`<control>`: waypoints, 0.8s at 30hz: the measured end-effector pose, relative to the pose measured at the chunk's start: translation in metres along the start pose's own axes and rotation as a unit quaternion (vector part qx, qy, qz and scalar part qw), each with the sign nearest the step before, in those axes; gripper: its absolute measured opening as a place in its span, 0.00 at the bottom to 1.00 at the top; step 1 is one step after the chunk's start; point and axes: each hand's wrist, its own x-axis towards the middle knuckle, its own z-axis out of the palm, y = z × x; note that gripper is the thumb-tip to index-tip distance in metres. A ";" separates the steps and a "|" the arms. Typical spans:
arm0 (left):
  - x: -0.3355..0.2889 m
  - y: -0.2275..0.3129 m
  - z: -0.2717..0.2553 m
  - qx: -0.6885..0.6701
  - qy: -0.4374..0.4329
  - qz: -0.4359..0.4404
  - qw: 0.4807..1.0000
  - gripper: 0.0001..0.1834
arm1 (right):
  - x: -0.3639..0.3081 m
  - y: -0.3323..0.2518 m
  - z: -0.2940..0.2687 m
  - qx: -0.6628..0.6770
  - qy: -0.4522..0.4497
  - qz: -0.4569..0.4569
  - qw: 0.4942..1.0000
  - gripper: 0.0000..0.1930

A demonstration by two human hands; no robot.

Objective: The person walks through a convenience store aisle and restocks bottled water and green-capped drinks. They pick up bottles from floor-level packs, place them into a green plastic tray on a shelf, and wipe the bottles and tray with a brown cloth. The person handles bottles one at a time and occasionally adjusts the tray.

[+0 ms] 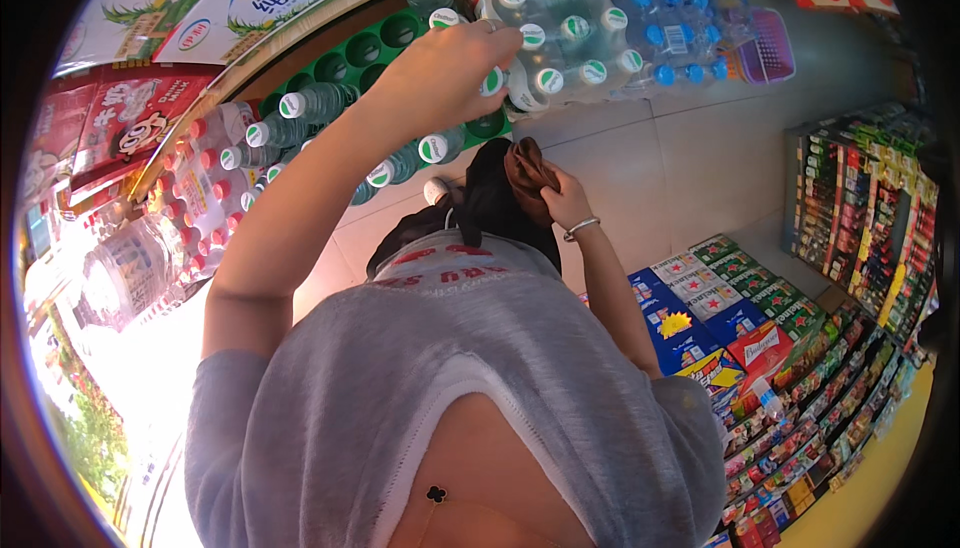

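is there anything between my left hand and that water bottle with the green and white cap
Nothing visible: the left hand is already closed on the green-and-white-capped bottle at the edge of the shrink-wrapped pack. The right hand grips a dark cloth bag, away from it.

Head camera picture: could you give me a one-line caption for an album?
In a shop aisle, the left hand grasps a green-capped water bottle by a shrink-wrapped pack while the right hand holds a brown cloth.
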 end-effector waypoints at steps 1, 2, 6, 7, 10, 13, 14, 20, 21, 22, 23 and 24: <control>0.003 -0.008 0.010 0.018 -0.019 -0.021 0.999 0.17 | -0.003 -0.006 0.001 -0.017 -0.003 0.001 1.000 0.25; 0.004 -0.014 0.018 0.035 -0.039 -0.042 0.998 0.16 | -0.007 -0.011 0.002 -0.028 -0.005 0.003 1.000 0.25; -0.002 -0.019 0.041 0.098 -0.131 -0.172 0.971 0.20 | -0.016 -0.026 0.001 -0.080 0.011 -0.009 0.997 0.24; -0.003 -0.018 0.039 0.076 -0.119 -0.163 0.976 0.21 | -0.016 -0.029 0.000 -0.072 0.022 -0.011 0.997 0.24; -0.010 -0.016 0.014 0.006 -0.110 -0.179 0.978 0.25 | -0.004 -0.038 0.005 -0.053 0.068 -0.068 0.994 0.25; -0.042 0.003 -0.001 0.013 -0.082 -0.208 0.975 0.28 | 0.020 -0.050 0.029 -0.124 0.115 -0.186 0.968 0.28; -0.056 0.011 0.000 0.033 -0.110 -0.203 0.972 0.28 | 0.028 -0.054 0.043 -0.155 0.144 -0.232 0.949 0.29; -0.091 0.007 0.045 0.030 -0.117 -0.176 0.977 0.28 | 0.048 -0.062 0.097 -0.244 0.041 -0.143 0.958 0.28; -0.094 0.004 0.043 0.033 -0.094 -0.149 0.984 0.27 | 0.047 -0.060 0.089 -0.220 0.033 -0.128 0.967 0.27; -0.098 0.005 0.039 0.030 -0.110 -0.146 0.983 0.26 | 0.047 -0.058 0.076 -0.158 0.036 -0.170 0.972 0.24; -0.101 0.007 0.031 0.028 -0.025 -0.126 0.991 0.24 | 0.046 -0.056 0.063 -0.001 0.011 -0.121 0.993 0.21; -0.107 0.011 0.018 0.023 0.024 -0.127 0.991 0.22 | 0.047 -0.056 0.053 0.097 -0.007 -0.104 0.990 0.21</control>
